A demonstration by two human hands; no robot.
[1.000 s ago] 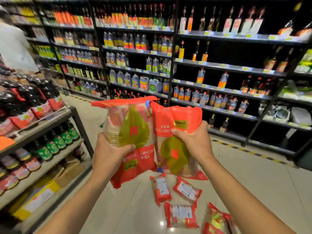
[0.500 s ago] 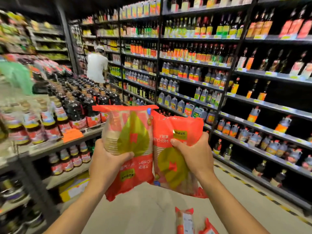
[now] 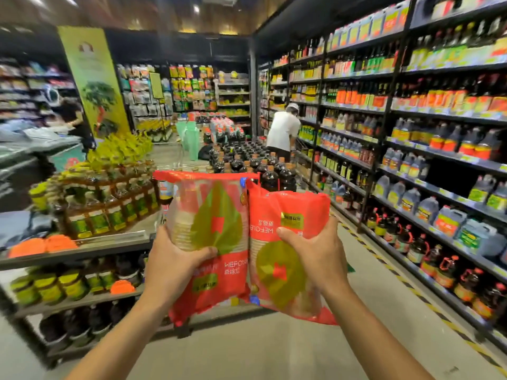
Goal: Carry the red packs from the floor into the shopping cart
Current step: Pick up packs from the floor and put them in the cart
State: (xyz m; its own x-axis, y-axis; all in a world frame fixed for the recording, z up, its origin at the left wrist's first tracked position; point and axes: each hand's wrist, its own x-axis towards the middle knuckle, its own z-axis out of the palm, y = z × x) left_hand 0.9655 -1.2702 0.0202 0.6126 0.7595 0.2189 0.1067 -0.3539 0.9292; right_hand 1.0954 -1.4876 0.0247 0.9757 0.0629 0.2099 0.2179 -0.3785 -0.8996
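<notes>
two red packs up at chest height, upright, side by side and touching. left hand (image 3: pixel 175 267) grips the left pack (image 3: pixel 211 215), right hand (image 3: pixel 315 259) the right pack (image 3: pixel 285 215) — thumbs across the fronts, fingers curled round the backs, mostly hidden. one per hand, likely so both go in a single trip. clear film shows what look like stacked cups inside. shopping cart not in view — mid-carry, nothing dropped in yet. bottle shelves (image 3: pixel 411 171) alongside.
</notes>
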